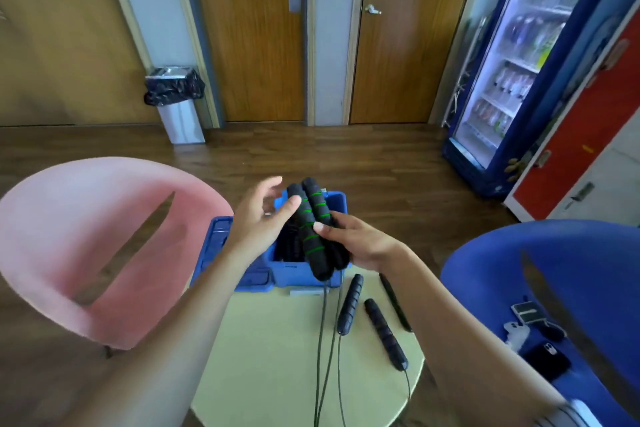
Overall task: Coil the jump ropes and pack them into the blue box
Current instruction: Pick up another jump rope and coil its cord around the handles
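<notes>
The inside of the blue box (pixel 322 274) is mostly hidden behind the left hand (pixel 258 218) and the green-ringed handles (pixel 313 229); its dark contents cannot be told. The thin cords (pixel 322 350) run out of the bottom edge. The fridge (pixel 516 55) bottles are blurred.

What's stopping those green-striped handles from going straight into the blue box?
Nothing visible blocks them. The right hand holds the green-striped handles just above the open blue box. Their cords hang uncoiled over the table.
</notes>
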`<act>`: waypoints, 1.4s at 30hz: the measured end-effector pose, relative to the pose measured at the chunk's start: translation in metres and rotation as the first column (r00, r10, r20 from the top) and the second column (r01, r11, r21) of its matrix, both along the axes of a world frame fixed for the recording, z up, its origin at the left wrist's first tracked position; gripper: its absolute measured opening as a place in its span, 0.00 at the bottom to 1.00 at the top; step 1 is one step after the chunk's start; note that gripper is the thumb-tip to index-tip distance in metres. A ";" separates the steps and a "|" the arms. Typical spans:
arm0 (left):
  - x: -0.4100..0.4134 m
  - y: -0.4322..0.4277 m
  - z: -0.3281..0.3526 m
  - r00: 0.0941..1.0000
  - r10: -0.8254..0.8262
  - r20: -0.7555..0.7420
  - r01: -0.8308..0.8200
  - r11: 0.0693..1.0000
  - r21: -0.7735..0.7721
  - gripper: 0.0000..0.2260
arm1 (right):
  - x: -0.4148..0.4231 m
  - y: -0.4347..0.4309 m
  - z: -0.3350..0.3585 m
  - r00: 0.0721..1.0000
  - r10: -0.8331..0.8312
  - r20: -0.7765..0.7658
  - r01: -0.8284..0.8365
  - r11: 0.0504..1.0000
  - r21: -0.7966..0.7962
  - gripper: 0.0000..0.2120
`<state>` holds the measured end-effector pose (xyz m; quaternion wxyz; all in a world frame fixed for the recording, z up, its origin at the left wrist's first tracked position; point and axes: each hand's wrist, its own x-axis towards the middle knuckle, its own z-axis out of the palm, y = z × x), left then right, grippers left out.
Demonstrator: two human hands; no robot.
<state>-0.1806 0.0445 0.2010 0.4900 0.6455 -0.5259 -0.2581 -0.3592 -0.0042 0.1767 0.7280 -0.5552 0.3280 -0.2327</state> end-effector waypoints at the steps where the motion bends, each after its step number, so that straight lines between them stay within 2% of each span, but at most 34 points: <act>1: 0.007 -0.004 0.009 0.993 -0.026 0.112 0.036 0.995 -0.089 0.19 | 0.000 -0.004 0.009 0.999 0.036 -0.036 -0.036 0.999 0.001 0.16; 4: 0.021 -0.016 0.043 0.899 -0.147 0.413 0.253 0.943 -0.217 0.21 | 0.006 -0.013 0.037 0.977 0.162 -0.142 -0.168 0.985 -0.030 0.13; 7: 0.031 -0.026 0.063 0.692 -0.213 0.690 0.423 0.894 -0.148 0.24 | 0.019 -0.017 0.062 0.950 0.253 -0.181 -0.260 0.966 -0.016 0.09; 9: 0.038 -0.029 0.067 0.559 -0.226 0.798 0.480 0.873 -0.090 0.28 | 0.029 -0.019 0.077 0.943 0.275 -0.187 -0.282 0.959 -0.011 0.08; 11: 0.047 -0.029 0.065 0.504 -0.201 0.840 0.468 0.881 -0.071 0.30 | 0.039 -0.019 0.086 0.941 0.269 -0.205 -0.282 0.959 -0.034 0.08; 13: 0.058 -0.029 0.062 0.528 -0.171 0.832 0.440 0.893 -0.096 0.27 | 0.049 -0.016 0.090 0.947 0.240 -0.214 -0.252 0.967 -0.026 0.10; 16: 0.071 -0.027 0.058 0.600 -0.164 0.783 0.379 0.920 -0.097 0.29 | 0.059 -0.010 0.089 0.952 0.227 -0.206 -0.235 0.972 -0.015 0.23; 22: 0.085 -0.022 0.051 0.719 -0.164 0.675 0.295 0.952 -0.083 0.31 | 0.064 0.007 0.099 0.956 0.244 -0.163 -0.253 0.967 -0.038 0.30; 26: 0.093 -0.021 0.047 0.772 -0.112 0.625 0.161 0.987 -0.022 0.28 | 0.063 0.012 0.108 0.955 0.174 -0.240 -0.208 0.970 -0.123 0.14; 28: 0.094 -0.020 0.047 0.781 -0.129 0.611 0.141 0.990 0.028 0.30 | 0.066 0.012 0.110 0.962 0.111 -0.251 -0.154 0.976 -0.156 0.09; 30: 0.094 -0.017 0.051 0.794 -0.230 0.563 0.200 0.973 0.116 0.36 | 0.068 0.008 0.109 0.969 0.018 -0.245 -0.053 0.989 -0.137 0.09; 32: 0.095 -0.012 0.057 0.799 -0.395 0.453 0.327 0.918 0.224 0.37 | 0.069 0.001 0.110 0.968 -0.016 -0.251 -0.011 0.994 -0.107 0.19; 35: 0.095 -0.008 0.066 0.727 -0.582 0.363 0.490 0.811 0.319 0.31 | 0.069 -0.006 0.117 0.951 -0.032 -0.306 0.001 0.995 -0.100 0.35; 38: 0.092 -0.009 0.070 0.684 -0.627 0.373 0.509 0.776 0.372 0.25 | 0.073 -0.009 0.132 0.923 0.000 -0.386 -0.040 0.994 -0.097 0.32; 40: 0.091 -0.010 0.067 0.710 -0.627 0.321 0.528 0.775 0.346 0.22 | 0.076 -0.009 0.141 0.912 0.014 -0.409 -0.059 0.993 -0.099 0.26; 42: 0.091 -0.010 0.062 0.764 -0.609 0.211 0.548 0.786 0.284 0.26 | 0.079 -0.005 0.148 0.924 -0.022 -0.382 -0.029 0.992 -0.127 0.26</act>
